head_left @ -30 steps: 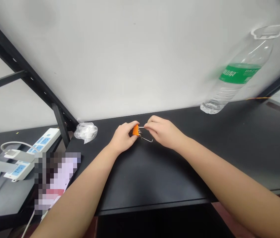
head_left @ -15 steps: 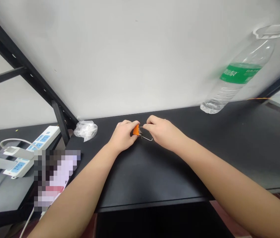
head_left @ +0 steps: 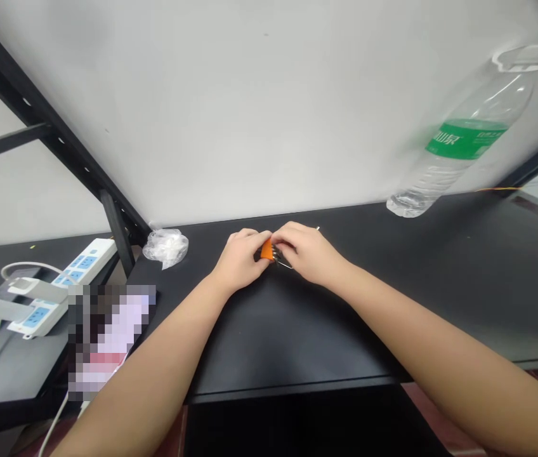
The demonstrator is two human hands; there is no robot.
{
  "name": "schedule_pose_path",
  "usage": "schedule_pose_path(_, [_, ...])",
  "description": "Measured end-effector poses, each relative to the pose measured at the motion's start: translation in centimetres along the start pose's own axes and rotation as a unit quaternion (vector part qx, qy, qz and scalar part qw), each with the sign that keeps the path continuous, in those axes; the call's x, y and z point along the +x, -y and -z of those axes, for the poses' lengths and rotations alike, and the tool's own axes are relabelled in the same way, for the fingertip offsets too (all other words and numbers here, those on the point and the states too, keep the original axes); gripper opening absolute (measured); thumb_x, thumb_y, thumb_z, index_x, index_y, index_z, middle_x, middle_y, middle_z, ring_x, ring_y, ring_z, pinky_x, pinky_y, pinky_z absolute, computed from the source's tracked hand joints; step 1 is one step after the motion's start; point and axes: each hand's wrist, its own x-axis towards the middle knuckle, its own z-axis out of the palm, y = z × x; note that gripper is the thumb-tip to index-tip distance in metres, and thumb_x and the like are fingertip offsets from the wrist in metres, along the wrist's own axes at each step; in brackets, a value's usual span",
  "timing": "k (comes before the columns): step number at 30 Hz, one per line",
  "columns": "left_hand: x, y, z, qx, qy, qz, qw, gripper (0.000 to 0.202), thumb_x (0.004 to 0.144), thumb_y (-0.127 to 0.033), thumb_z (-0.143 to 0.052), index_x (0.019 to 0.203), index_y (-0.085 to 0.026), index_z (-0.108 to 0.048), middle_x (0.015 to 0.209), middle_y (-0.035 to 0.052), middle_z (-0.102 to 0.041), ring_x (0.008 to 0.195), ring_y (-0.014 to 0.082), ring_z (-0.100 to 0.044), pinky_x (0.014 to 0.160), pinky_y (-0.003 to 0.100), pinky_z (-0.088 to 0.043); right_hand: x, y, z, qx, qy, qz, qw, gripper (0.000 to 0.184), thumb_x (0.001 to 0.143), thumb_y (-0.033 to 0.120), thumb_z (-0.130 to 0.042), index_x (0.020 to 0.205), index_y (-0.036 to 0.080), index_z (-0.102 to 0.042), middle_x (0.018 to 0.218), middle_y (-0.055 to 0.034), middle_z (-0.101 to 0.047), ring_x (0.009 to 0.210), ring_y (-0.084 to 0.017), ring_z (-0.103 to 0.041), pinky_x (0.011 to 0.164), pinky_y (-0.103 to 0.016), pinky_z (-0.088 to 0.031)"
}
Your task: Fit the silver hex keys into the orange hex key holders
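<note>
My left hand is closed round an orange hex key holder, thumb on top and fingers below. Several metal hex keys stick out of the holder's right side, and one bent key reaches out below my right fingers. Pressed up against the holder, my right hand pinches a hex key; its pale tip shows beyond the back of the hand, and most of its length is hidden. Both hands are just above the black tabletop.
A crumpled clear plastic bag lies left of my hands. A large bottle with a green label stands against the wall at the right. On the lower left surface are a white power strip and cables. A black metal frame rises at left.
My right hand has moved left, closing the gap to the orange holder, and its fingertips now meet the holder's edge. The left hand keeps its grip. The view has shifted slightly.
</note>
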Motion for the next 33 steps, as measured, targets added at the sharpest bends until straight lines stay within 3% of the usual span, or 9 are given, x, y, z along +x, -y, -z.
schedule_pose_path(3, [-0.1,0.0,0.1,-0.024,-0.007,0.004,1.000,0.038,0.084,-0.021,-0.069,0.122,-0.027,-0.065,0.108,0.0022,-0.072,0.107,0.0234,-0.063,0.098,0.039,-0.050,0.1,-0.8,-0.2,0.141,-0.022,-0.087,0.986,0.012,0.093,0.020,-0.059,0.094,0.021,-0.071,0.095,-0.0035,-0.070,0.083,-0.018,-0.064,0.079,-0.034,-0.051])
schedule_pose_path(5, [-0.1,-0.1,0.1,-0.037,-0.012,0.001,0.999,0.039,0.084,-0.020,-0.069,0.123,-0.027,-0.065,0.110,0.0021,-0.072,0.107,0.0223,-0.063,0.097,0.038,-0.051,0.1,-1.4,-0.5,0.255,-0.006,-0.146,0.956,0.010,0.090,0.026,-0.066,0.095,0.021,-0.071,0.092,-0.0032,-0.071,0.078,-0.017,-0.064,0.075,-0.034,-0.053])
schedule_pose_path(9, [-0.2,-0.1,0.2,-0.066,-0.010,-0.009,0.998,0.039,0.085,-0.020,-0.067,0.123,-0.027,-0.065,0.112,0.0022,-0.072,0.104,0.0204,-0.065,0.093,0.035,-0.054,0.4,-2.2,-1.2,0.393,0.026,-0.204,0.896,0.025,0.084,0.041,-0.075,0.095,0.019,-0.068,0.082,-0.0021,-0.068,0.065,-0.014,-0.058,0.062,-0.030,-0.048])
schedule_pose_path(12, [-0.2,0.6,0.2,-0.081,-0.027,0.014,0.996,0.045,0.085,-0.017,-0.066,0.129,-0.027,-0.062,0.115,0.0020,-0.072,0.100,0.0190,-0.067,0.092,0.034,-0.056,0.4,-2.6,-0.8,0.291,0.058,-0.212,0.931,0.029,0.089,0.048,-0.068,0.094,0.019,-0.069,0.076,-0.0017,-0.065,0.064,-0.015,-0.056,0.060,-0.029,-0.044])
schedule_pose_path(15, [-0.1,1.9,-0.1,-0.095,-0.080,0.060,0.990,0.053,0.084,-0.013,-0.064,0.136,-0.027,-0.059,0.122,0.0036,-0.071,0.105,0.0194,-0.068,0.097,0.035,-0.056,-0.1,-2.4,0.1,0.038,0.161,-0.150,0.975,0.020,0.089,0.039,-0.067,0.091,0.020,-0.071,0.089,-0.0053,-0.069,0.075,-0.018,-0.061,0.067,-0.030,-0.044])
schedule_pose_path(18, [-0.1,2.9,-0.5,-0.107,-0.105,0.096,0.984,0.055,0.083,-0.013,-0.065,0.136,-0.027,-0.060,0.122,0.0046,-0.070,0.107,0.0199,-0.068,0.100,0.037,-0.057,-0.7,-1.8,0.2,-0.155,0.244,-0.096,0.953,0.007,0.085,0.026,-0.067,0.085,0.018,-0.067,0.093,-0.0074,-0.068,0.074,-0.018,-0.061,0.063,-0.030,-0.041])
schedule_pose_path(20, [0.0,3.3,-0.7,-0.119,-0.115,0.106,0.981,0.055,0.084,-0.014,-0.066,0.137,-0.027,-0.060,0.122,0.0050,-0.070,0.109,0.0201,-0.068,0.101,0.038,-0.056,-0.8,-1.5,-0.2,-0.216,0.243,-0.081,0.942,0.003,0.084,0.018,-0.064,0.081,0.018,-0.064,0.089,-0.0080,-0.066,0.070,-0.019,-0.060,0.059,-0.030,-0.038])
schedule_pose_path(28, [0.0,3.5,-1.0,-0.157,-0.120,0.122,0.973,0.053,0.085,-0.016,-0.066,0.137,-0.024,-0.060,0.124,0.0070,-0.070,0.112,0.0204,-0.069,0.104,0.040,-0.056,0.0,-2.5,-0.3,-0.200,0.146,-0.084,0.965,0.012,0.083,0.012,-0.060,0.075,0.020,-0.055,0.078,-0.0043,-0.065,0.067,-0.017,-0.058,0.059,-0.029,-0.036])
schedule_pose_path(33, [-0.1,3.2,-1.0,-0.154,-0.115,0.108,0.975,0.054,0.085,-0.014,-0.065,0.137,-0.024,-0.059,0.123,0.0064,-0.071,0.111,0.0188,-0.069,0.104,0.038,-0.056,0.1,-2.9,-0.4,-0.179,0.137,-0.083,0.971,0.014,0.081,0.011,-0.060,0.073,0.020,-0.054,0.076,-0.0038,-0.066,0.070,-0.018,-0.060,0.062,-0.029,-0.037])
